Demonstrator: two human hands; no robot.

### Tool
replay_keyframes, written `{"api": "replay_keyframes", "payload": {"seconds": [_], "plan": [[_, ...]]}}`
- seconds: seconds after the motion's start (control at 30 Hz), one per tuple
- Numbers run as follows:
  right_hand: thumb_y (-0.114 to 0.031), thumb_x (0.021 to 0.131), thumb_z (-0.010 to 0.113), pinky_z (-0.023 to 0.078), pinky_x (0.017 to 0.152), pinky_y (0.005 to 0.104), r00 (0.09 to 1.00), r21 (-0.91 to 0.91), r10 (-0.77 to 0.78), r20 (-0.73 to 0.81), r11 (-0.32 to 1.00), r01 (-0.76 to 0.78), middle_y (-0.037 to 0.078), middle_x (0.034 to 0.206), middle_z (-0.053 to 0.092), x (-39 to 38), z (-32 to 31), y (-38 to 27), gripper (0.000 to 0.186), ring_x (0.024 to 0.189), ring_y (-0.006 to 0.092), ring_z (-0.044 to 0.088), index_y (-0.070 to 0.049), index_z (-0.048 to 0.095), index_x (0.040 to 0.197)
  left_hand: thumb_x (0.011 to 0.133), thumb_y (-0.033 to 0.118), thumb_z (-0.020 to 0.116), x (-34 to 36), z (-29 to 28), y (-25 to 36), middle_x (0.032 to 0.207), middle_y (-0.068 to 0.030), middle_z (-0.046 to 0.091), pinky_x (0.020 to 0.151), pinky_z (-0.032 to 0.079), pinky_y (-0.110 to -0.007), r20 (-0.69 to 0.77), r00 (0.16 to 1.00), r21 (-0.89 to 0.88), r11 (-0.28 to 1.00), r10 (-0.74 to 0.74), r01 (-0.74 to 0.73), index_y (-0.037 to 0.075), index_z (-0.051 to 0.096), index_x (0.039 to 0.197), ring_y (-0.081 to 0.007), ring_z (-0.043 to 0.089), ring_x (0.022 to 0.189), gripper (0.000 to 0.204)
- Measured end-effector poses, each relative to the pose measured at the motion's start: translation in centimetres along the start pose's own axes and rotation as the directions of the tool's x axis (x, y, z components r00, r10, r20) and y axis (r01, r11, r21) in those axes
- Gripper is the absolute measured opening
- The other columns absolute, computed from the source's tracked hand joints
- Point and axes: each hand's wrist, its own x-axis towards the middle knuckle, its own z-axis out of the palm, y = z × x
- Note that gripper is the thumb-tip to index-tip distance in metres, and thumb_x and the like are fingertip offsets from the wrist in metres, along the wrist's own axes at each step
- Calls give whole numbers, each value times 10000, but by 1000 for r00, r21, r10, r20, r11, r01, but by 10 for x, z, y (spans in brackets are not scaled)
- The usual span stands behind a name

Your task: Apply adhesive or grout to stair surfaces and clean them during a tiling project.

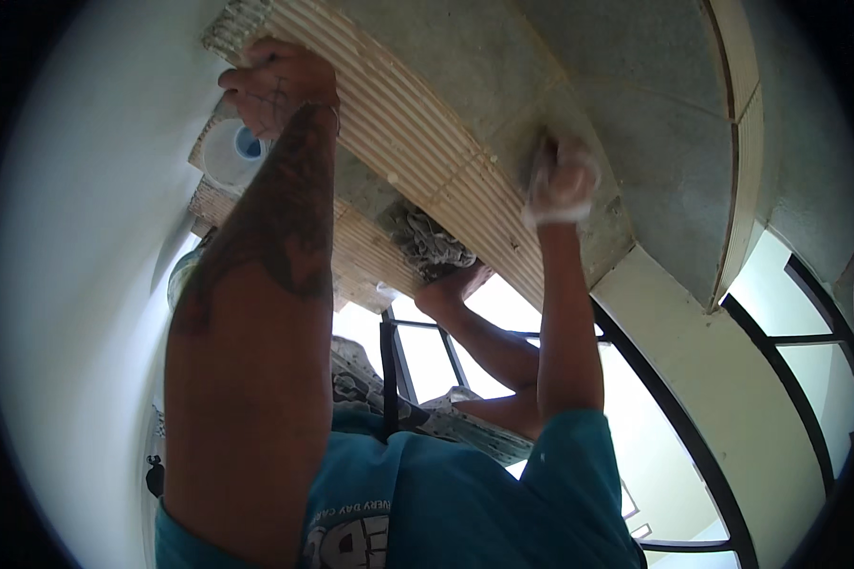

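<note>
My left hand (283, 87), with dark lines on its back, leans on the far left end of a ridged beige stair edge (389, 123) beside the wall. Its fingertips are hidden, so their grip does not show. On the grey step tile (484, 71) to the right, my right hand (566, 182) is closed like a fist and blurred by motion. White residue or a thin white covering is on it. A dark patch shows at its fingers; what it holds cannot be made out. A crumpled grey cloth (432, 242) lies on the lower step next to my bare foot (454, 287).
A whitish bucket (220, 156) with something blue inside stands below my left hand, against the white wall (85, 237). Another tiled step (664, 142) with a ridged edge (742, 171) rises at the right. Dark-framed windows (674, 417) are at the lower right.
</note>
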Motion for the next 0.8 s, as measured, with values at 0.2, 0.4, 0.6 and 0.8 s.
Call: {"api": "replay_keyframes", "payload": {"seconds": [0.2, 0.4, 0.6, 0.8], "plan": [[-86, 696, 525, 421, 667, 384, 994, -68, 109, 11, 992, -108, 164, 825, 552, -3, -21, 23, 158, 773, 328, 526, -42, 576, 839, 650, 58, 623, -45, -19, 22, 684, 23, 498, 662, 439, -294, -174, 920, 312, 906, 351, -286, 42, 535, 785, -118, 490, 687, 162], [-138, 721, 525, 421, 664, 387, 996, -40, 83, 37, 996, -81, 157, 836, 545, 9, -6, -9, 146, 786, 320, 521, -63, 578, 835, 785, 147, 457, 15, 19, 6, 710, 27, 483, 685, 415, -308, -314, 931, 252, 962, 184, -105, 73, 506, 892, -119, 446, 657, 138], [-122, 724, 521, 415, 683, 393, 1000, -17, 9, 15, 1000, -9, 163, 803, 539, -6, 2, 3, 120, 782, 321, 515, -61, 571, 814, 774, 360, 385, 3, -114, 62, 755, -181, 509, 552, 443, -374, 268, 958, -82, 988, -107, 133, -40, 380, 838, -300, 551, 673, 405], [-183, 760, 483, 413, 721, 404, 999, -143, 19, -48, 989, -26, 148, 883, 541, -30, 0, 1, 173, 849, 311, 507, -56, 539, 863, 786, 325, 390, -10, -108, 56, 783, -172, 550, 632, 452, -333, 429, 843, 320, 818, 325, -478, 14, 441, 932, -252, 559, 753, 347]]}}
